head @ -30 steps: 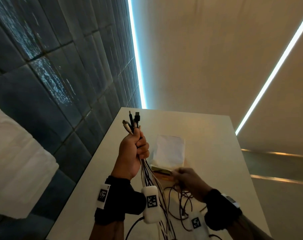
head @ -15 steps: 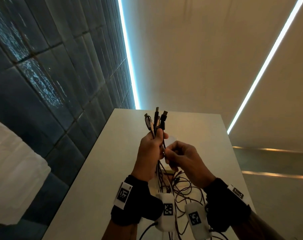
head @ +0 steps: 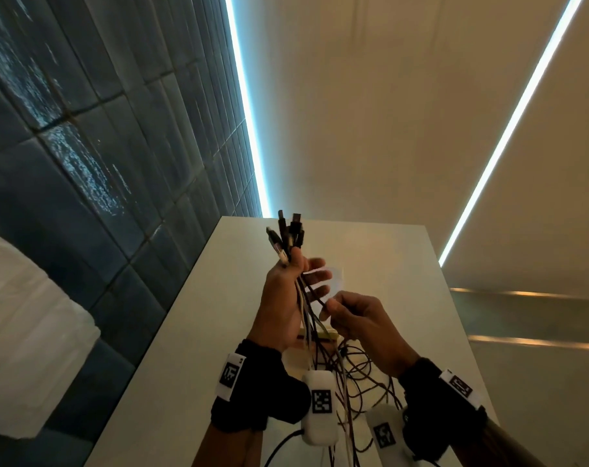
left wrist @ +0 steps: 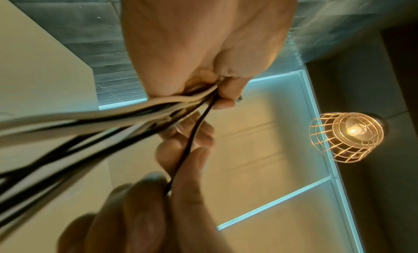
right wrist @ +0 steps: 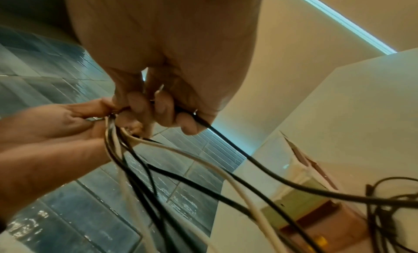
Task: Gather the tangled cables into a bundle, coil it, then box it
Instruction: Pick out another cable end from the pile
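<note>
The cables (head: 306, 318) are held upright above the table (head: 198, 332) by the left hand (head: 283, 298), gripped between thumb and palm near their plug ends (head: 288, 232), which stand in a cluster above the fist. The left fingers (head: 315, 276) are spread partly outward on the far side of the bundle. A single dark cable (left wrist: 192, 140) is pinched between the thumb and fingertips of the right hand (head: 360, 318), just beside and below the left hand; its line is drawn taut from the left grip. The remaining lengths hang down and lie in loose tangled loops (head: 360, 375) on the table between the wrists. A cardboard box (right wrist: 316, 203) is seen on the table beneath the hands, flaps open; its contents cannot be made out. The cables are thin and round, some black, some white or cream. The table surface is smooth and pale.
</note>
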Available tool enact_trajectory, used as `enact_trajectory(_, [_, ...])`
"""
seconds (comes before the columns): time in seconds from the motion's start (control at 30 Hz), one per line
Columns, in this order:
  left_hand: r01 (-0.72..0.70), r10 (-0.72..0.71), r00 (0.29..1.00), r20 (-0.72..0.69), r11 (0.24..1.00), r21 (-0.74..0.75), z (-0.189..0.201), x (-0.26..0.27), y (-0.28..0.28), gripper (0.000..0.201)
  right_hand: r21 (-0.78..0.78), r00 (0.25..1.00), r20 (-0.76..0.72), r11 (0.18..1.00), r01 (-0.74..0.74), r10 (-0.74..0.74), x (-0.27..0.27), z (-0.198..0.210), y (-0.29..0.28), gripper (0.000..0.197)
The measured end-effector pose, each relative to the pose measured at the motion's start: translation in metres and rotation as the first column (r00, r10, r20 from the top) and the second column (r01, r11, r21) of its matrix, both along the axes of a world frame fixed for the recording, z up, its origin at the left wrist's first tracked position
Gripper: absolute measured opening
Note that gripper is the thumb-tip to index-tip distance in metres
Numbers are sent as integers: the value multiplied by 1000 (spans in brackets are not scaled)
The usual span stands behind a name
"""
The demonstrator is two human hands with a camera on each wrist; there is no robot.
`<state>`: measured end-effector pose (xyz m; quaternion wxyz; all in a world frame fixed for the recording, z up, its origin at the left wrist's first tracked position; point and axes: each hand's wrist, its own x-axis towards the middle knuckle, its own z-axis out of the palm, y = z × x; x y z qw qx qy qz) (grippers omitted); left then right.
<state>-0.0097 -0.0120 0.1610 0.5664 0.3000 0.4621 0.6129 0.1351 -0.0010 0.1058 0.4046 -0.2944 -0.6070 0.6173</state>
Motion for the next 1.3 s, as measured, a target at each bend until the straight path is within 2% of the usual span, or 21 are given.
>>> enact_trajectory(0.1, [76,-80,992,98,996,48,2,-5,-2,31,-9,997,70,999,-32,32,2,-10,-2,30])
enact_trajectory(0.23, [114,-120,990,74,990,83,-1,-12,-3,29,-26,982,185,999,-46,50,2,-25,-4,29])
enact_trajectory(0.43, [44,-43,999,-19,996,77,-2,-23,-5,22,-44,963,269,999,-16,27,10,-66,-3,27])
enact_trajectory(0.57, [-14,14,1000,3,995,98,3,-29,-7,27,-91,927,374,995,32,4,16,-100,-2,26])
enact_trajectory(0.7, [-41,43,999,-23,997,66,5,-31,-8,36,-153,868,488,970,189,-93,29,-112,1,29])
enact_trajectory(0.8, [-70,67,996,-51,996,-59,-1,-26,-6,36,-166,879,379,913,371,-288,24,-79,14,24])
enact_trajectory(0.9, [-83,73,995,-66,983,-163,-10,-18,-4,31,-233,930,107,901,366,-351,16,-25,22,15])
enact_trajectory(0.97, [-88,69,992,-104,978,-190,-12,-14,-3,28,-171,961,-7,947,273,-278,11,4,19,15])
enact_trajectory(1.03, [-67,51,995,-87,979,-190,-10,-11,-4,28,-71,981,-37,980,186,-188,5,22,10,17])
enact_trajectory(1.17, [79,-64,989,136,991,-108,-2,-9,-6,32,23,998,-15,998,63,-62,-5,27,-4,17])
enact_trajectory(1.23, [123,-109,966,235,991,-49,0,-9,-7,34,-2,1000,19,1000,13,-13,-6,19,-7,18])
enact_trajectory(1.3, [103,-96,956,276,995,-11,-1,-12,-8,33,-56,998,48,998,-32,35,-4,7,-9,18])
